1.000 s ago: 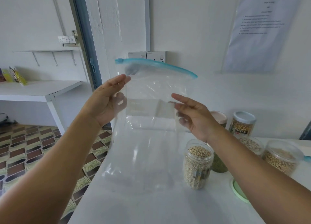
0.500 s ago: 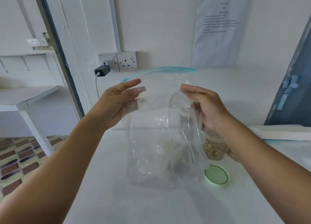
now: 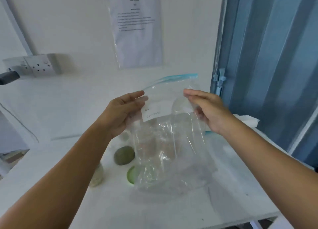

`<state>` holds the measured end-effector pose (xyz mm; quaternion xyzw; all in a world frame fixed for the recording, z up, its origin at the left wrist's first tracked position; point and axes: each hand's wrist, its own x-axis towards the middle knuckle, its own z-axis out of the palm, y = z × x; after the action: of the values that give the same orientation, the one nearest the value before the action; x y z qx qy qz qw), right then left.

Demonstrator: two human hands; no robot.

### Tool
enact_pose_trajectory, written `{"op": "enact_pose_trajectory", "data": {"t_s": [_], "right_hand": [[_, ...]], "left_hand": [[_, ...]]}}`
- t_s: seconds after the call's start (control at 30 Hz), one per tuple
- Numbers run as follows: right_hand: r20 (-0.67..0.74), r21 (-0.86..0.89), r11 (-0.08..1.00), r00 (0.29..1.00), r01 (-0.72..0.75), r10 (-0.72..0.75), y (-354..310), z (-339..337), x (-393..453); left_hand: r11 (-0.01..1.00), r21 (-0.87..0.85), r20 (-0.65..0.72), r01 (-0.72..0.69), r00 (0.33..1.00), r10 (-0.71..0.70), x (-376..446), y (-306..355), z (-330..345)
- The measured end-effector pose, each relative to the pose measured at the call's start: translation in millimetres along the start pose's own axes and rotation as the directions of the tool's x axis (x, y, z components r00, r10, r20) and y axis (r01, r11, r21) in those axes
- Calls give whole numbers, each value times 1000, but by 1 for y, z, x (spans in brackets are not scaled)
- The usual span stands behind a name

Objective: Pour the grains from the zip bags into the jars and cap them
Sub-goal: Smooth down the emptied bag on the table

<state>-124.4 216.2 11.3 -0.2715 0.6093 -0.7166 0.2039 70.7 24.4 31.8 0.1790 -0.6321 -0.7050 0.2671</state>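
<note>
I hold an empty clear zip bag [image 3: 169, 142] with a blue zip strip and a white label upright above the white table [image 3: 232, 203]. My left hand [image 3: 123, 111] pinches its left edge near the label. My right hand [image 3: 209, 108] pinches the right edge below the zip. Behind and below the bag stand jars, blurred: one with dark green grains [image 3: 124, 155] seen from above, and one with pale grains [image 3: 97, 175] partly hidden by my left forearm. A pale green lid [image 3: 131, 174] lies flat on the table, half behind the bag.
A blue door [image 3: 268, 65] stands at the right, close to the table's far right corner. A laminated sheet [image 3: 137, 29] hangs on the white wall. Wall sockets [image 3: 37, 64] with a dark plug [image 3: 8, 77] sit at the left. The table's front edge runs along the lower right.
The view has swung right, so the jars and green lid now lie left of and under the bag. Both hands keep hold of the bag, which has sunk slightly lower.
</note>
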Motion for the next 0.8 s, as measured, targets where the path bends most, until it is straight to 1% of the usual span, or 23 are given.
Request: {"op": "enact_pose_trajectory", "data": {"t_s": [0.1,0.2,0.33,0.43,0.63,0.8], "right_hand": [[-28,-27,999,999,-22,21,2,-46,6],[-84,-31,999,996,-44,41,6,-83,17],[-160,-44,993,982,-106,98,18,-116,33],[-204,-90,982,968,-163,142,27,-141,42],[-249,-151,949,940,-276,234,48,-194,54],[-218,-57,933,917,-354,335,66,-238,62]], "left_hand": [[999,-25,15,36,999,-36,20,-20,43],[996,-53,30,75,997,-74,43,-38,76],[990,-67,86,122,990,-116,74,-61,107],[982,-83,127,172,979,-160,100,-85,126],[967,-66,204,248,952,-230,137,-128,164],[941,-54,215,335,924,-317,146,-161,199]]}}
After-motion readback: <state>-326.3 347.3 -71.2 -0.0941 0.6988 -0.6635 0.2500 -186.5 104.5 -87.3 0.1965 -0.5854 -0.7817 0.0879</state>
